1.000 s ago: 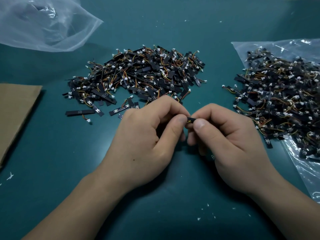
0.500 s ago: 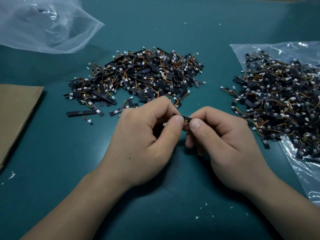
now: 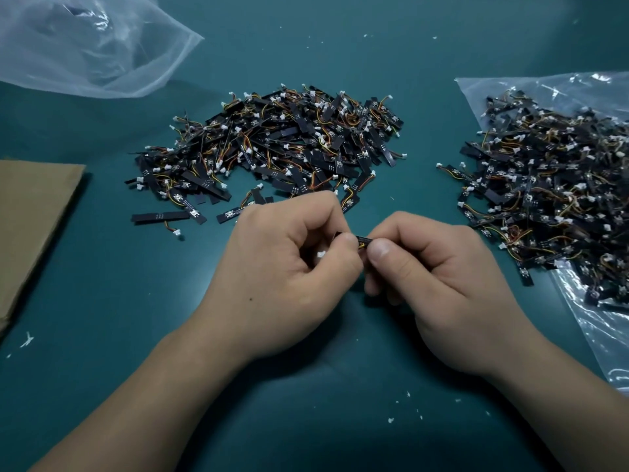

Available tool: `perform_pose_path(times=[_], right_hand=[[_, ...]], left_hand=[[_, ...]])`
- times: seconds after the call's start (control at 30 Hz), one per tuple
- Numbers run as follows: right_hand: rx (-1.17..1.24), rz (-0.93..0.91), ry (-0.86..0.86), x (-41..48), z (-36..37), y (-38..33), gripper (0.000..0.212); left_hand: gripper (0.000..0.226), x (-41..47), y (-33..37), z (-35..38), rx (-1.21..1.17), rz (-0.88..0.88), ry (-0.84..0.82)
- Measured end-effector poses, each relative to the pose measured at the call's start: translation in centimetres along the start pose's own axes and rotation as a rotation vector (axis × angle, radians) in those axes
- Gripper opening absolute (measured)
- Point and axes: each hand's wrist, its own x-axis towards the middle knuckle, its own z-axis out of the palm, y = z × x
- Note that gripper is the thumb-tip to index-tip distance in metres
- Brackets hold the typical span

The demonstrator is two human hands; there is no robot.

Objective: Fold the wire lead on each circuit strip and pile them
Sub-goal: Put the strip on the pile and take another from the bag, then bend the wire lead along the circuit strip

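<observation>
I see the left hand (image 3: pixel 282 274) and right hand (image 3: pixel 439 284) meet over the counter's (image 3: pixel 102 301) middle, the fingers (image 3: pixel 384 253) of both pinching one strip (image 3: pixel 361 238) between them. A heap (image 3: pixel 282 148) lies toward the far edge. A second heap (image 3: pixel 544 185) lies on a bag (image 3: pixel 606 328) at the right edge.

light: dim, teal cast | glare: plastic bag (image 3: pixel 603 84) | shadows: soft on table (image 3: pixel 323 379) | edges: apparently bowed, darker
</observation>
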Motion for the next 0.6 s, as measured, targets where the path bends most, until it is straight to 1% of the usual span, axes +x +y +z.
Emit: perform_pose_path(times=[0.2, 0.4, 0.6], right_hand=[[-0.01, -0.007, -0.038, 0.0, 0.0, -0.12, 0.024], [-0.058, -0.017, -0.027, 0.03, 0.09, -0.17, 0.024], [-0.019, -0.017, -0.065, 0.01, -0.08, 0.04, 0.021]], left_hand=[[0.021, -0.35, 0.15, -0.12, 0.024, 0.026, 0.029], [0.022, -0.35, 0.25, 0.0, 0.07, 0.05, 0.048], [0.022, -0.42, 0.1, -0.12, 0.074, 0.077, 0.055]])
